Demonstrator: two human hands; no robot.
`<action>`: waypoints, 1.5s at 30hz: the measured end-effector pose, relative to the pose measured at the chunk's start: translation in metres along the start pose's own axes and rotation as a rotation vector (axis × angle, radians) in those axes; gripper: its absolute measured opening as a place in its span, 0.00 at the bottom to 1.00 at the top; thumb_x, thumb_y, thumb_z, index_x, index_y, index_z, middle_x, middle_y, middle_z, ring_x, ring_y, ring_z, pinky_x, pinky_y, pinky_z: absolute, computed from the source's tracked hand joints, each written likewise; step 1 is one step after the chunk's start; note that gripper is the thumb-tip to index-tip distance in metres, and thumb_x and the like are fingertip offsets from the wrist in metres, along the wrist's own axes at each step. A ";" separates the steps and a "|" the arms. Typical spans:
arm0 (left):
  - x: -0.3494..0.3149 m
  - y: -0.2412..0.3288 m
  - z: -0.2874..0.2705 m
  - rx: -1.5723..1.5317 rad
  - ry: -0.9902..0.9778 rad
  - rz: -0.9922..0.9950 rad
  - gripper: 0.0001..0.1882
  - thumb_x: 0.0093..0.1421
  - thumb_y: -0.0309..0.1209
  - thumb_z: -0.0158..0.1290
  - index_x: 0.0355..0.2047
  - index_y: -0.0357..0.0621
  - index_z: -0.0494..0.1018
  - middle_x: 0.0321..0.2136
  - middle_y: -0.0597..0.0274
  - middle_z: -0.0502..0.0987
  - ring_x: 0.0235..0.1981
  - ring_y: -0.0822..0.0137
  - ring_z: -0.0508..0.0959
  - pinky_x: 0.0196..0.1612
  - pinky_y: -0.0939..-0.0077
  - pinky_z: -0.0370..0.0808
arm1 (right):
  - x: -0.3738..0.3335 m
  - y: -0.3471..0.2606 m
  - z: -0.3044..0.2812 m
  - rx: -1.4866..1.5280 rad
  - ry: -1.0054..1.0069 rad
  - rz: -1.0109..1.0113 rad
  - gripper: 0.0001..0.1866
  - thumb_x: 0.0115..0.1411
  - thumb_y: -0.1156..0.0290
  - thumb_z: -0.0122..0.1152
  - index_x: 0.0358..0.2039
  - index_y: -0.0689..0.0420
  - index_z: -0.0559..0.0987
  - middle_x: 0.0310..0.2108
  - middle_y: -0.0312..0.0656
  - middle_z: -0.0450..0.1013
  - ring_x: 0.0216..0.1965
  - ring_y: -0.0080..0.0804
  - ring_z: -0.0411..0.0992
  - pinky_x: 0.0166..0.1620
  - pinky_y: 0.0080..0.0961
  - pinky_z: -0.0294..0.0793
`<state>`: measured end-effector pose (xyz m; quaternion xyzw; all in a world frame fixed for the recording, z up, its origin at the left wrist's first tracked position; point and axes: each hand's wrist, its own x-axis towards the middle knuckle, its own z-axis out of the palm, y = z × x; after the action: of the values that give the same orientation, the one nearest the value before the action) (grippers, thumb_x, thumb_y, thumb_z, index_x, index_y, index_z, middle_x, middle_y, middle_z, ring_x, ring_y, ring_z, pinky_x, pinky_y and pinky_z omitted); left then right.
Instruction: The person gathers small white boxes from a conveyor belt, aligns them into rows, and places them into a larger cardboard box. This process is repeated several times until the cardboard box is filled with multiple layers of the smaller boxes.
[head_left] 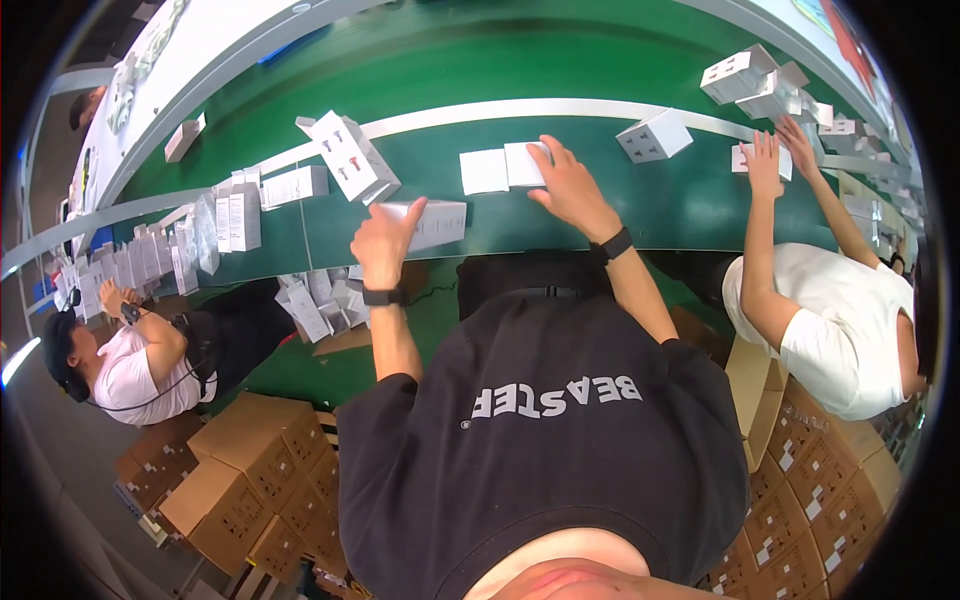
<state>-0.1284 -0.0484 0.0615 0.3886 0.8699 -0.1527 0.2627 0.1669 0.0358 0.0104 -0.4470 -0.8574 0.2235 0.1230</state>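
On the green work surface, my left hand (380,245) is closed round the left end of a white box (440,226) that lies near the front edge. Two flat white square pieces sit side by side farther back, a left one (484,172) and a right one (521,165). My right hand (574,192) grips the right piece at its right edge, thumb on the near side and fingers on the far side. Whether these pieces are cards or small boxes I cannot tell. Behind my left hand stands a tilted white box (350,158) with small pictures on it.
Another white box (655,136) stands to the right. More boxes (240,215) line the left. At right, a co-worker in white (820,330) handles a box; another works at far left (145,360). Brown cartons (255,450) are stacked behind me on both sides.
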 end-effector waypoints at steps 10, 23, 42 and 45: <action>0.010 0.024 0.048 -0.346 0.217 0.635 0.52 0.51 0.60 0.63 0.67 0.42 0.57 0.61 0.39 0.64 0.55 0.40 0.73 0.51 0.53 0.75 | 0.000 0.011 -0.001 0.169 0.002 0.033 0.35 0.55 0.61 0.70 0.61 0.57 0.68 0.65 0.49 0.58 0.61 0.52 0.64 0.59 0.40 0.70; -0.012 -0.010 0.050 -0.270 0.220 0.802 0.47 0.44 0.33 0.71 0.65 0.52 0.62 0.59 0.53 0.67 0.53 0.46 0.75 0.51 0.60 0.76 | -0.004 0.037 -0.035 0.160 0.067 -0.050 0.42 0.51 0.65 0.73 0.65 0.54 0.64 0.64 0.50 0.59 0.62 0.53 0.62 0.59 0.41 0.69; 0.086 0.047 0.021 -0.051 0.390 1.082 0.51 0.44 0.38 0.73 0.66 0.44 0.59 0.59 0.44 0.65 0.62 0.44 0.63 0.64 0.53 0.63 | -0.030 0.252 -0.130 -0.584 -0.145 0.088 0.64 0.26 0.78 0.79 0.68 0.42 0.59 0.58 0.39 0.66 0.61 0.42 0.64 0.51 0.37 0.76; 0.073 0.066 0.018 0.044 0.374 1.196 0.54 0.43 0.39 0.73 0.68 0.45 0.56 0.59 0.44 0.64 0.62 0.44 0.62 0.63 0.53 0.63 | -0.027 0.278 -0.109 -0.649 -0.062 0.062 0.66 0.25 0.78 0.79 0.69 0.42 0.57 0.55 0.39 0.67 0.60 0.44 0.64 0.50 0.39 0.77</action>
<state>-0.1134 0.0294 0.0010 0.8336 0.5297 0.0734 0.1381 0.4247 0.1821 -0.0320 -0.4819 -0.8731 -0.0444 -0.0589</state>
